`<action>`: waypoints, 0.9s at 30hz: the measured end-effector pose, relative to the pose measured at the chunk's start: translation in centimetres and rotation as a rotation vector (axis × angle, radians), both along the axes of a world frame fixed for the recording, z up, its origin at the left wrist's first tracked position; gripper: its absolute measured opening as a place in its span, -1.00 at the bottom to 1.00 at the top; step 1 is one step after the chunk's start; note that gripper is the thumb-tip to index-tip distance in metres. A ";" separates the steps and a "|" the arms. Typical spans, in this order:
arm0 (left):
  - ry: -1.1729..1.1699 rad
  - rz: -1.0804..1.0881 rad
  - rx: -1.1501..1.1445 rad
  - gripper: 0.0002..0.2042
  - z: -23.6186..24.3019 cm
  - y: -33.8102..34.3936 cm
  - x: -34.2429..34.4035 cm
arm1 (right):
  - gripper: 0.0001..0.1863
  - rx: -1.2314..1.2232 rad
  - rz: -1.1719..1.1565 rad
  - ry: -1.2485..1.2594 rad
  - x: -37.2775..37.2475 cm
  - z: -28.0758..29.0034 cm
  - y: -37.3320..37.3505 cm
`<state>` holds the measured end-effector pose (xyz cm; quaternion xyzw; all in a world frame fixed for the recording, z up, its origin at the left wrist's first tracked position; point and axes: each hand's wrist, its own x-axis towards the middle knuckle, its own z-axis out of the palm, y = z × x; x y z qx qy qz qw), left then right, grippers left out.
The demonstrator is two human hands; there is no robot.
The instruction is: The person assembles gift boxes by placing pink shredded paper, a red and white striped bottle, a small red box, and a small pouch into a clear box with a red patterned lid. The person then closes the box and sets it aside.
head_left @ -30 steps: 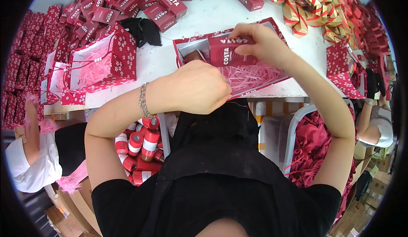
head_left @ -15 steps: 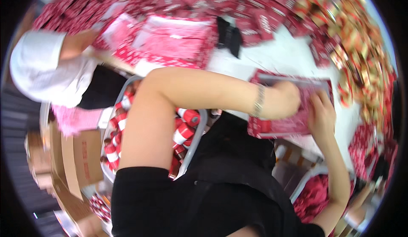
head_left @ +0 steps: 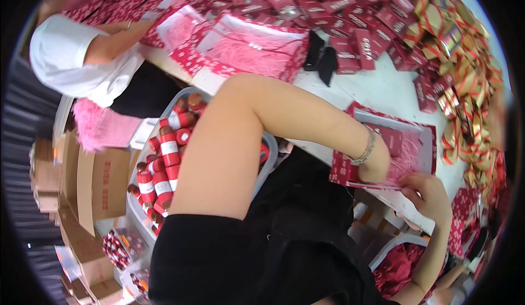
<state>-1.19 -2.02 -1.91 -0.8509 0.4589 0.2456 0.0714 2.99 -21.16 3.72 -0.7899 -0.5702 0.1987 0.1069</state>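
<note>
Down the feed I watch the left hand (head_left: 374,165), bracelet (head_left: 365,145) at its wrist, reach into an open red floral gift bag (head_left: 340,169) on the white counter (head_left: 391,91), its fingers hidden from me, with pink shredded paper (head_left: 404,163) and a maroon carton (head_left: 392,139) inside. The right hand (head_left: 429,193) is at the near rim, but I can't tell whether it grips. Beyond, I see heaped maroon cartons (head_left: 328,4) and gold ribboned boxes (head_left: 473,86).

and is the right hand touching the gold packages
Apart: the head view shows white tabletop between the right hand and the gold packages.
</note>
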 end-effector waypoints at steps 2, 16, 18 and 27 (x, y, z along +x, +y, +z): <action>-0.067 -0.032 0.023 -0.85 -0.4 0.7 -0.9 | -0.84 -0.080 0.034 -0.127 0.3 -0.5 -0.4; 0.032 0.132 -0.314 -0.80 2.3 -0.9 0.5 | -0.58 0.422 -0.424 0.987 7.4 1.1 -6.3; 0.107 0.048 -0.212 -0.70 0.3 -1.3 0.8 | -0.56 0.429 -0.894 -0.461 14.3 -4.6 -8.3; -0.084 0.077 -0.608 -0.71 6.9 3.3 -0.7 | -0.66 1.315 -1.269 1.430 18.0 -9.5 -13.6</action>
